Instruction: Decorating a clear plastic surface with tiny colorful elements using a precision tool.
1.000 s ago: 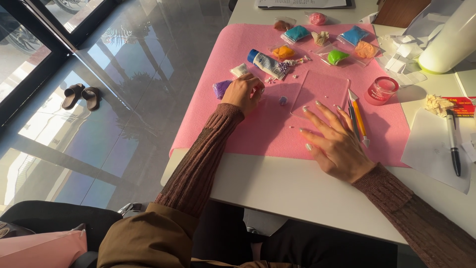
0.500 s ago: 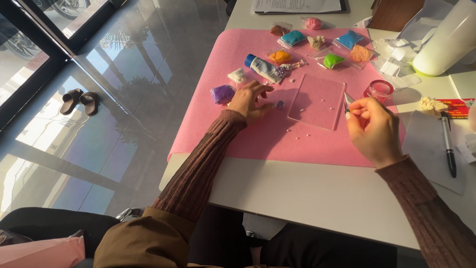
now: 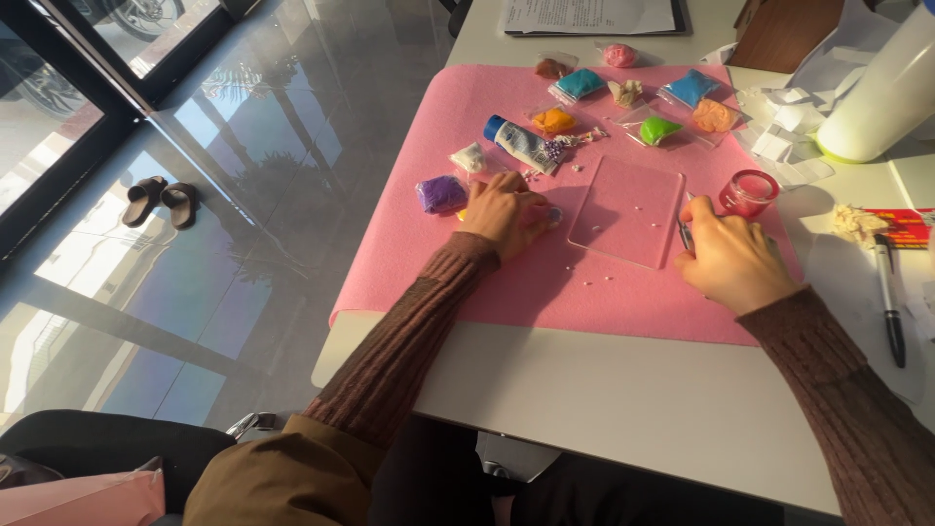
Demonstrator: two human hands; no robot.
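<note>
My left hand (image 3: 502, 212) lies knuckles up on the pink mat (image 3: 545, 292), fingers curled down over something I cannot make out. It is next to a purple clay bag (image 3: 441, 194), and a small round piece (image 3: 553, 216) lies at its fingertips. My right hand (image 3: 732, 261) is closed around thin stick-like tools (image 3: 685, 230), whose tips poke out toward a clear plastic sheet (image 3: 628, 209). The sheet lies flat between both hands with a few tiny beads on it.
Behind the hands lie a blue-capped tube (image 3: 521, 144), several small bags of coloured clay (image 3: 662, 129) and a small red jar (image 3: 748, 192). A white bottle (image 3: 881, 93), paper scraps and a pen (image 3: 888, 292) are at the right. The table edge and glossy floor lie left.
My right hand has gone from lying flat beside the tools to gripping them at the sheet's right edge. My left hand slid slightly right of the purple bag.
</note>
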